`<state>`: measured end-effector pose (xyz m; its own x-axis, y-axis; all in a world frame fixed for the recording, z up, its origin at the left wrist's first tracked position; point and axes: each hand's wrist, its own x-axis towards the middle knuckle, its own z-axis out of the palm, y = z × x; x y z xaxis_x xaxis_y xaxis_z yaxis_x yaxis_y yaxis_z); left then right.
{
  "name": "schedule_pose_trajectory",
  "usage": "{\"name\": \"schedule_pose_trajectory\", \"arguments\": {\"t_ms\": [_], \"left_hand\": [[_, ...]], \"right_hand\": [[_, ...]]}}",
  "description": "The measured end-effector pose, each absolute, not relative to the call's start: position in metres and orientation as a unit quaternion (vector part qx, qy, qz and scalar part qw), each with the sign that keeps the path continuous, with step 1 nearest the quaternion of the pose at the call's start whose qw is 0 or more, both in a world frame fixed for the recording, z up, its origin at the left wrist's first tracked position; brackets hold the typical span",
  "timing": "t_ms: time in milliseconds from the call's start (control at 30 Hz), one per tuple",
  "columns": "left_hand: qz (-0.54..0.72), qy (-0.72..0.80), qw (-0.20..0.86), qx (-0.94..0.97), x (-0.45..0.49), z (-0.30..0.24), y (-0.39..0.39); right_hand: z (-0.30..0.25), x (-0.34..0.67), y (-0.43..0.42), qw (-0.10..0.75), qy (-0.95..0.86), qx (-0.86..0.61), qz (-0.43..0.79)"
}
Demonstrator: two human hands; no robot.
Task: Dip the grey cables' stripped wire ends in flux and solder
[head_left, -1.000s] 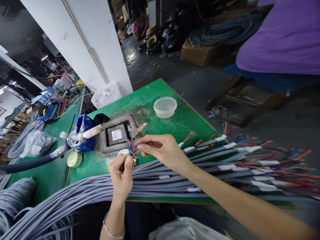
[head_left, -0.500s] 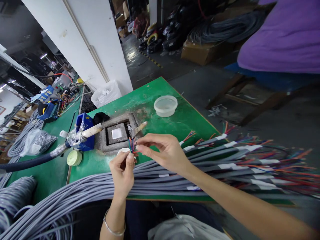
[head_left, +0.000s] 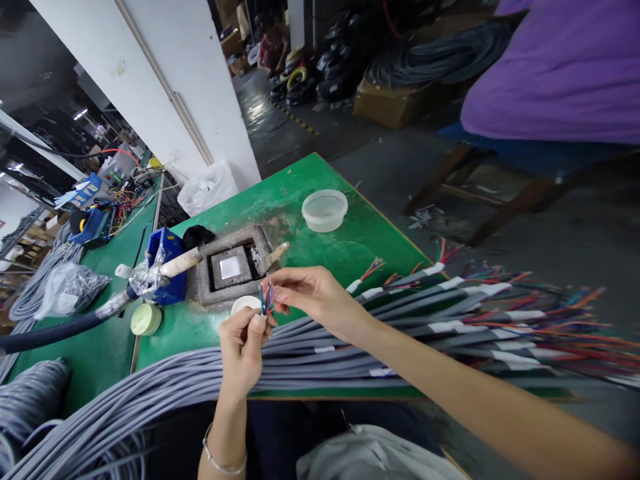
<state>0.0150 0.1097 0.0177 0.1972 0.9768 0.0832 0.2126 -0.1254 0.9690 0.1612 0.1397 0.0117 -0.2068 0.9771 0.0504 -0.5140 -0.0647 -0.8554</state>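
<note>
Between thumb and fingers, my left hand pinches a small bunch of thin coloured wires, which stand up in a fan. My right hand closes its fingertips on the wires from the right side; which strands it grips is too small to make out. Beneath both hands runs a thick bundle of grey cables, its stripped coloured ends spread out at the right. Just behind the hands sits a solder pot with a shiny square of metal in its middle. A small white round dish shows partly behind my left hand.
A clear plastic tub stands on the green table. To the left are a blue bin, a taped hose and a pale green round container. A person in purple is at the upper right.
My right hand's fingertips have come over the wires and drawn in closer to my left hand. The whole view has shifted slightly; the left hand keeps its pinch.
</note>
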Motion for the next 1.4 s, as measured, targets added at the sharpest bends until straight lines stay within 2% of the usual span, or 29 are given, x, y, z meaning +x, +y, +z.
{"name": "schedule_pose_trajectory", "arguments": {"t_ms": [133,400,533,633,767,933,1033,1167,1400], "left_hand": [[0.413,0.488,0.467,0.611,0.016,0.019,0.110],[0.445,0.505,0.460,0.579,0.017,0.016,0.106],[0.498,0.518,0.417,0.556,0.024,0.016,0.105],[0.524,0.547,0.345,0.554,0.028,0.017,0.107],[0.540,0.566,0.276,0.558,0.025,0.020,0.108],[0.463,0.593,0.258,0.606,0.003,0.038,0.116],[0.327,0.632,0.265,0.651,-0.012,0.047,0.136],[0.137,0.642,0.243,0.714,-0.024,0.038,0.162],[0.102,0.645,0.235,0.720,-0.027,0.019,0.165]], "right_hand": [[0.015,0.162,0.137,0.562,-0.418,-0.268,0.661],[0.016,0.162,0.137,0.555,-0.444,-0.318,0.627],[0.015,0.159,0.136,0.524,-0.441,-0.330,0.650],[0.016,0.158,0.135,0.490,-0.443,-0.313,0.683],[0.019,0.158,0.133,0.496,-0.449,-0.313,0.674],[0.017,0.162,0.133,0.545,-0.451,-0.370,0.602],[0.014,0.165,0.134,0.577,-0.445,-0.405,0.552],[0.012,0.166,0.133,0.553,-0.497,-0.419,0.521],[0.011,0.167,0.130,0.527,-0.552,-0.448,0.466]]}}
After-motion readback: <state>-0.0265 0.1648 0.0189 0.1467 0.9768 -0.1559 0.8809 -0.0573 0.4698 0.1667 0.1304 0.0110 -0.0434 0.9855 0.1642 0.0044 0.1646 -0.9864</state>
